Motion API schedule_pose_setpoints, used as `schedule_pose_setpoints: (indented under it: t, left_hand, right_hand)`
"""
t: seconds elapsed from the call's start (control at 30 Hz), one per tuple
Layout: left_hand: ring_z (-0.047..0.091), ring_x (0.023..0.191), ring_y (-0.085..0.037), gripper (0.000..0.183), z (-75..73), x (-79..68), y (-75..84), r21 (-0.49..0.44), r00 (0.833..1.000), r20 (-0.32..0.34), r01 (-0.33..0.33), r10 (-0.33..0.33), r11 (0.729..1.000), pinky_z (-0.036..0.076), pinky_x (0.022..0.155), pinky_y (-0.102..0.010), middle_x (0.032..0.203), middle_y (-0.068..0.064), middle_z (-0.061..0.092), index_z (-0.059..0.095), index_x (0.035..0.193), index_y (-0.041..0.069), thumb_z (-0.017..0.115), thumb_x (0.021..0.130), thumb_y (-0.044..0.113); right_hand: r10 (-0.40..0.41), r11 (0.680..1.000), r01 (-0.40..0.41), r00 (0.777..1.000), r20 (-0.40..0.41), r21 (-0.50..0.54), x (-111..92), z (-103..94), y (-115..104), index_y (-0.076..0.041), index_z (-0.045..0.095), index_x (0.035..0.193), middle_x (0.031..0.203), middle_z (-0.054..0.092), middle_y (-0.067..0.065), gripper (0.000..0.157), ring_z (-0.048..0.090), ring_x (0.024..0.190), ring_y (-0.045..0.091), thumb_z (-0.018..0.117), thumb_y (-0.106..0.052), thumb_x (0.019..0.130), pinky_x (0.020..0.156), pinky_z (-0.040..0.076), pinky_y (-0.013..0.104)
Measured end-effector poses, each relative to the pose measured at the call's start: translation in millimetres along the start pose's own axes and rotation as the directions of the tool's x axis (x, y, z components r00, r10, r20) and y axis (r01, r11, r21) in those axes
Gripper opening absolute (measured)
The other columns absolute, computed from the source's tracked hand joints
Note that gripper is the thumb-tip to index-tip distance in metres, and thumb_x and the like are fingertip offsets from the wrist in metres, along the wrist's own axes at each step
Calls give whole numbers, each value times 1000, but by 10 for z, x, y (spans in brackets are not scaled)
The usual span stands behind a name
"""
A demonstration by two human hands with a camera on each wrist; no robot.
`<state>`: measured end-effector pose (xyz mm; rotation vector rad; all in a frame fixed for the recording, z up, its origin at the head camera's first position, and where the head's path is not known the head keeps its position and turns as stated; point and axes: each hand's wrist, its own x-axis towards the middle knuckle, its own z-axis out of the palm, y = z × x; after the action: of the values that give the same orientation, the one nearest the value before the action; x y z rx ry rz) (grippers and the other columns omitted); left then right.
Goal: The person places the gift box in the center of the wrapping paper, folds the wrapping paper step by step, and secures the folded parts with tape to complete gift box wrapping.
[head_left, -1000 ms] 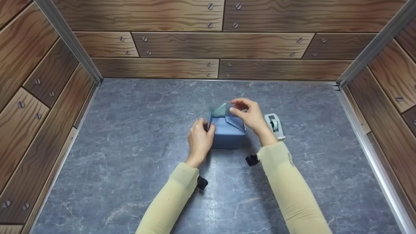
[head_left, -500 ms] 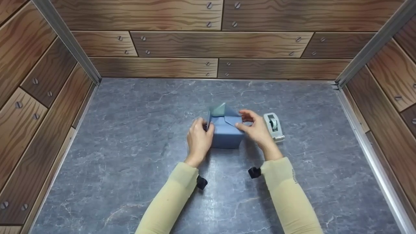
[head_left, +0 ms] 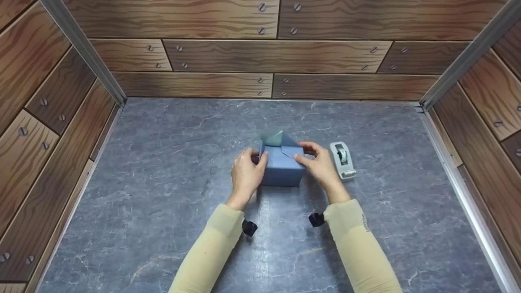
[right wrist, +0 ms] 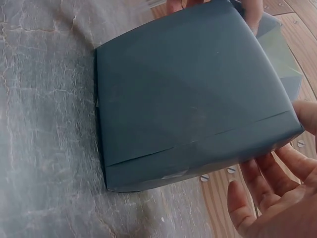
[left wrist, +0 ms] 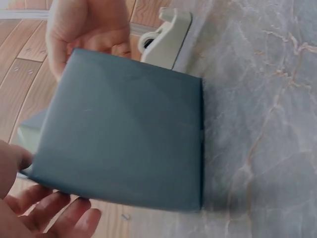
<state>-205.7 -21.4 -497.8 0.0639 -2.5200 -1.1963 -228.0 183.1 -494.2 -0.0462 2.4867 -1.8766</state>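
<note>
A box wrapped in blue paper point(head_left: 283, 176) sits on the tabletop between both hands. At its far side a paper flap point(head_left: 272, 139) stands up, its inner face pale green. One folded corner lies over the right part of the top. My left hand point(head_left: 246, 173) grips the left side, thumb by the near edge; its fingers point(left wrist: 47, 203) bend along that side in the left wrist view. On the right, my right hand point(head_left: 321, 165) holds the box, thumb on the folded paper. The right wrist view has a paper seam across the wrapped box point(right wrist: 193, 94).
Just right of the right hand lies a pale tape dispenser point(head_left: 343, 160) with a roll in it. Wood-patterned walls point(head_left: 228, 57) with metal edge strips enclose the grey marbled tabletop point(head_left: 163, 195) at the back and sides.
My right hand has come down from the upright far flap to the box's right side, thumb onto the folded paper. The left hand and box have shifted slightly left.
</note>
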Motion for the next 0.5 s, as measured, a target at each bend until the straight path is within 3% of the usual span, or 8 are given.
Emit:
schedule_pose_setpoints:
  t: [0.13,0.33,0.5]
  left_hand:
    - [57,68,-10,18,-70,-12,24,-28,999,-23,-26,25,999,46,61,-31,77,4,60,68,86,15,63,80,31]
    - [57,62,-8,9,-119,-58,43,-20,989,-77,-129,127,991,47,57,-28,71,5,61,67,81,12,64,74,17]
    - [58,60,-7,6,-128,-83,42,1,985,-101,-139,138,990,48,57,-27,69,4,63,69,80,9,66,75,11]
  right_hand:
    - [-2,1000,2,1000,-4,1,-2,-4,15,-3,56,119,114,56,13,46,50,106,22,73,-17,78,83,44,34]
    - [-11,1000,11,1000,-22,13,-9,5,20,-4,58,116,110,57,12,43,51,103,20,73,-14,77,82,44,33]
    - [-24,999,25,999,-22,29,-8,13,32,-3,59,115,109,58,12,41,52,103,19,72,-12,77,83,43,32]
